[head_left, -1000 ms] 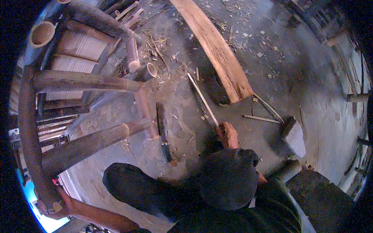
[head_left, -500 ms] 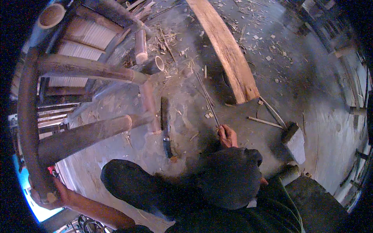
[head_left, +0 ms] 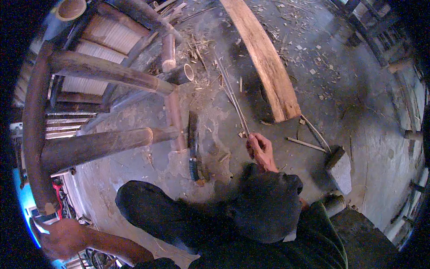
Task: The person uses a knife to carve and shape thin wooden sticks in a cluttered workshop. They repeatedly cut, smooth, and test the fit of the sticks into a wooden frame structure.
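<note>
Low in the middle, my right hand (head_left: 262, 150) is closed, pinching the near end of long, thin strips (head_left: 232, 96), apparently bamboo. They reach away over the floor. At the lower left, my left hand (head_left: 65, 238) is just below the lower end of a thick bamboo post (head_left: 40, 179); its fingers are too dark and partly hidden to make out. This post belongs to a bamboo frame with crosspieces (head_left: 101, 148) at my left. Between the frame and my right hand lies a long-bladed knife (head_left: 193, 143), handle towards me.
A long wooden plank (head_left: 268, 71) stretches away right of the strips. Nearer, a pale block (head_left: 339, 170) stands beside thin sticks (head_left: 307, 143). Wood chips (head_left: 313, 67) litter the far floor. My dark-clothed knees (head_left: 266, 204) fill the lower middle.
My left hand has moved down, off the bamboo post's end. My right hand has risen slightly, and the strips have swung a little with it. The view has shifted slightly.
</note>
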A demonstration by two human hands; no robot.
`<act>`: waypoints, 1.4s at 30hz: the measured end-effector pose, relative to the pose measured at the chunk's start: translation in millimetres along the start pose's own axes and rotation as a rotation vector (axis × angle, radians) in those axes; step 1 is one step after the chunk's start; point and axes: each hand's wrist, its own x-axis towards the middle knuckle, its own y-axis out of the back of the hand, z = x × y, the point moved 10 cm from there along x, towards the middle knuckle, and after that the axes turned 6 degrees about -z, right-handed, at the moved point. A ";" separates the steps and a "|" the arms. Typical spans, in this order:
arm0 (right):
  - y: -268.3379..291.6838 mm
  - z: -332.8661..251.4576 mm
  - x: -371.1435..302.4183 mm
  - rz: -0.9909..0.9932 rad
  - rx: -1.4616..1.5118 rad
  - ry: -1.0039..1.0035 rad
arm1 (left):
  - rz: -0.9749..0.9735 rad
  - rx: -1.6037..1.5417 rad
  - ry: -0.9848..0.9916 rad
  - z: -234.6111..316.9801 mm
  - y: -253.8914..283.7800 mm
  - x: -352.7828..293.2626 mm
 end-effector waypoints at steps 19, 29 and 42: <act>-65.0 -111.4 -40.2 -0.079 -0.901 1.068 | -1.016 -1.185 -0.637 273.0 -148.1 -77.4; -234.3 116.3 -38.9 -0.746 -1.135 0.499 | -1.422 -1.193 -0.442 261.1 -148.0 -87.4; -151.9 97.3 -3.5 -0.404 -0.596 0.335 | -1.285 -1.344 -0.458 295.6 -124.5 -59.8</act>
